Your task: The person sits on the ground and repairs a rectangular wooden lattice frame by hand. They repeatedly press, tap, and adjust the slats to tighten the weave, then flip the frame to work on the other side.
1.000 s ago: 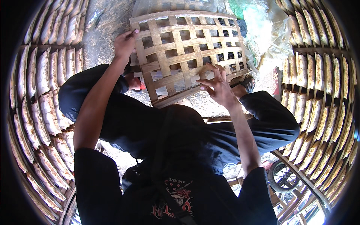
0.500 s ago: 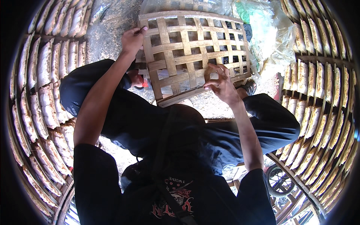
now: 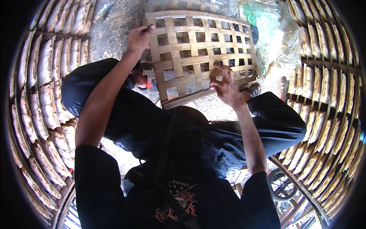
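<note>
A woven bamboo lattice panel (image 3: 198, 61), with flat slats crossing in an open grid, is tilted in front of my lap. My left hand (image 3: 138, 39) is closed on its left side near the far corner. My right hand (image 3: 227, 87) is closed at the near right part of the panel, its fingers bent round a slat and the thumb near the front edge. The exact grip of the right fingertips is partly hidden.
Rows of curved, split pieces on racks stand on the left (image 3: 47, 68) and right (image 3: 318, 84). Clear plastic sheeting (image 3: 280, 38) lies at the far right. A small black wheel (image 3: 283, 185) is behind me at the right. My bent legs spread below the panel.
The lattice panel has shifted slightly to the right, and both hands have moved with it. Their hold looks the same.
</note>
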### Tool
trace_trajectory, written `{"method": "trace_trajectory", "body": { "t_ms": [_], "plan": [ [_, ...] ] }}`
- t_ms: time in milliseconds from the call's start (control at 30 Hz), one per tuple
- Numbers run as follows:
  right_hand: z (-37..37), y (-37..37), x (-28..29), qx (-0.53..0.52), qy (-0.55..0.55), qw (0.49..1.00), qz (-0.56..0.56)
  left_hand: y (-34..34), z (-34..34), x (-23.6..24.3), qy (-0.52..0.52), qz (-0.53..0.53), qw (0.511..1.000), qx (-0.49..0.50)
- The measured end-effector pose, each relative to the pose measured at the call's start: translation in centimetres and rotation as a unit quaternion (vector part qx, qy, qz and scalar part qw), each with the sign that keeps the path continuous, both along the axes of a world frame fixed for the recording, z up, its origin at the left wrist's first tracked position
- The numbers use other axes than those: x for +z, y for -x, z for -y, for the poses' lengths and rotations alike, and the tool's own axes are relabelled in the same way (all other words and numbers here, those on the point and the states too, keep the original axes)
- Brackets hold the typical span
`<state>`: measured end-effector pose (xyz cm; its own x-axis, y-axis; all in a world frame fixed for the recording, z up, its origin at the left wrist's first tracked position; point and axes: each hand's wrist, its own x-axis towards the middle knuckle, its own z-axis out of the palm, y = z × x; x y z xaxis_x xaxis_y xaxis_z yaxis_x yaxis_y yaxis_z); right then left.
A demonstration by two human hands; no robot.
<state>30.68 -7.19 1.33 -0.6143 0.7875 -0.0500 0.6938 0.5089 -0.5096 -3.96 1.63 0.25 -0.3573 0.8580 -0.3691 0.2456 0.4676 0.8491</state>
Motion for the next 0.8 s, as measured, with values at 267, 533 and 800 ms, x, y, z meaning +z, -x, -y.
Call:
{"method": "trace_trajectory", "body": {
  "t_ms": [267, 533, 800],
  "plan": [
    [1.2, -3.3, 1.6, -0.129, -0.071, 0.986, 0.072, -0.2, 0.1, -0.1, -0.001, 0.006, 1.0, 0.0],
    [3.5, -6.3, -0.1, -0.173, -0.082, 0.97, 0.152, -0.4, 0.2, 0.5, -0.013, -0.01, 1.0, 0.005],
    [2.3, 0.3, 1.7, -0.016, -0.029, 0.999, 0.008, 0.1, -0.1, -0.3, -0.002, -0.018, 1.0, -0.013]
  ]
}}
